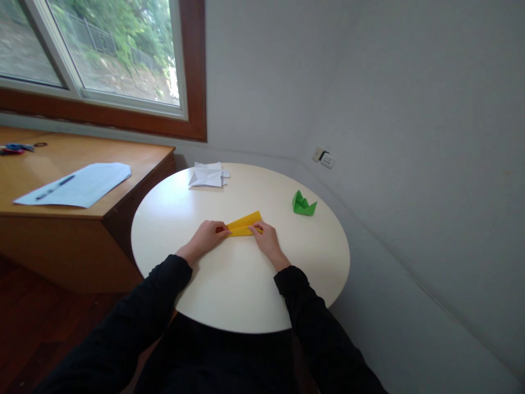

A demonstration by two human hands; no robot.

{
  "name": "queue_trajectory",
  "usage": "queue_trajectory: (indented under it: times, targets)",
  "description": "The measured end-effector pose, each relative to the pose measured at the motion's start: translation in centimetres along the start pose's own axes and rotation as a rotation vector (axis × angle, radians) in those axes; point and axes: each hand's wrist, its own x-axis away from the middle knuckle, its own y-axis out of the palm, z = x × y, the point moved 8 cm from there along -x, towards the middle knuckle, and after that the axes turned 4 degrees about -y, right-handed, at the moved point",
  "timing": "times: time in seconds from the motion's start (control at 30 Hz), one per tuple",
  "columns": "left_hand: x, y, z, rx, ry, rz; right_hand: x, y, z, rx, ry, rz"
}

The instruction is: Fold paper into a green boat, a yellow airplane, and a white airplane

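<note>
Between my two hands is a yellow sheet of paper [244, 223], folded into a long narrow shape with a crease along its length. My left hand [208, 233] pinches its left end, fingers closed. At the lower right edge, my right hand [266, 238] has its thumb and fingers closed on the same paper. The paper is just over or on the white round table [233, 290]; I cannot tell if it touches. Farther right on the table stands a green folded paper boat [304, 204], apart from both hands.
Creased white paper [207, 175] lies at the table's far left edge. To the left, a wooden desk [135, 150] carries white sheets [94, 183] with a dark pen [55, 187], and scissors [17, 148]. A wall with a socket [328, 160] borders the table's right side.
</note>
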Motion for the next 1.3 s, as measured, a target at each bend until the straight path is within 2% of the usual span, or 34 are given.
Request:
queue_trajectory:
  times: [0.3, 0.47, 0.6, 0.9, 1.03, 1.3]
  targets:
    - [-0.2, 0.0, -0.6, 0.085, -0.015, 0.022, -0.1, -0.5, 0.9, -0.016, 0.051, 0.076]
    - [-0.2, 0.3, -1.0, 0.121, -0.019, 0.017, 0.0, -2.1, 2.0, 0.01, 0.093, 0.181]
    - [-0.2, 0.4, -1.0, 0.134, -0.018, 0.012, 0.1, -3.0, 1.5, 0.057, 0.067, 0.227]
    - [-0.1, 0.3, -0.7, 0.149, -0.012, -0.025, 0.6, -0.1, -2.1, 0.115, -0.08, 0.011]
    - [-0.1, 0.4, -1.0, 0.155, -0.027, -0.038, 0.8, 0.7, -2.2, 0.111, -0.069, -0.066]
    - [0.5, 0.4, -1.2, 0.137, -0.055, -0.034, 0.9, 0.9, -1.7, 0.14, -0.02, -0.126]
